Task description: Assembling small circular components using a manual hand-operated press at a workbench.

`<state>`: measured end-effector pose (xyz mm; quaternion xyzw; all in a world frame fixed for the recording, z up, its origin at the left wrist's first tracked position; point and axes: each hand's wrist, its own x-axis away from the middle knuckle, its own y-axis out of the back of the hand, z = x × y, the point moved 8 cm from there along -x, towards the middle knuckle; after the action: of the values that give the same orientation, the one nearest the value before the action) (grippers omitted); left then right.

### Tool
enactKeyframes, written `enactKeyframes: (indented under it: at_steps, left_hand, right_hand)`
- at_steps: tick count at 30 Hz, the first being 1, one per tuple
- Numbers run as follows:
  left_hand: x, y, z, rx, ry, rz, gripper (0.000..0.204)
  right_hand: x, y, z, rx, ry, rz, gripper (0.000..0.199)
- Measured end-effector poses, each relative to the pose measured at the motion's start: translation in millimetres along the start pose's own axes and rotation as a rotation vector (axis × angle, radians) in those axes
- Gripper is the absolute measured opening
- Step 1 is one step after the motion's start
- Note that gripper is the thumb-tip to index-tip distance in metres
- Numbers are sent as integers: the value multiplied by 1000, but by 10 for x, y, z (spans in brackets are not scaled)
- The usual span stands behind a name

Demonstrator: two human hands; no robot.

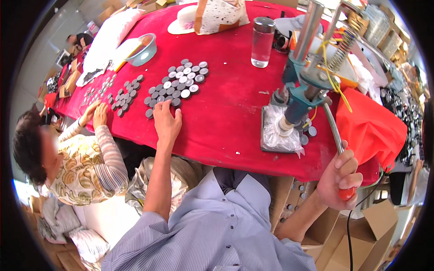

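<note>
On the red-covered table, my left hand (166, 121) reaches into the near edge of a cluster of round caps (168, 85), dark grey and silvery. Its fingers are slightly bent and the thumb stands apart, right by a dark cap (176, 103); contact is hard to make out. At the right, my right hand (340, 178) is wrapped around the lever (333, 126) of a teal hand press (296, 101), near its red end knob (346, 193). Clear plastic (280, 128) covers the press base. A few caps (312, 131) lie just right of the base.
A co-worker (86, 158) sits at the left, hands by smaller groups of caps (124, 97). A lidded glass of clear liquid (262, 43) stands behind the press. Beyond lie a bowl (143, 52), a hat and a bag (221, 17). Red cloth (368, 126) hangs at right.
</note>
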<state>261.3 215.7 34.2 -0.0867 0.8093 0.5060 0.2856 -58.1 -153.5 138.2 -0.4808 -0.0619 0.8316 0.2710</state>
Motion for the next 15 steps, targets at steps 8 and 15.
enactKeyframes:
  at_steps: [8, 15]
  left_hand:
    - [-66, -124, 116, 69, 118, 59, 34]
    - [42, -214, -152, 285, 48, 163, 28]
  right_hand:
    - [-1, -11, -4, -8, -48, -16, 38]
    - [-247, -51, 104, 51, -46, 25, 40]
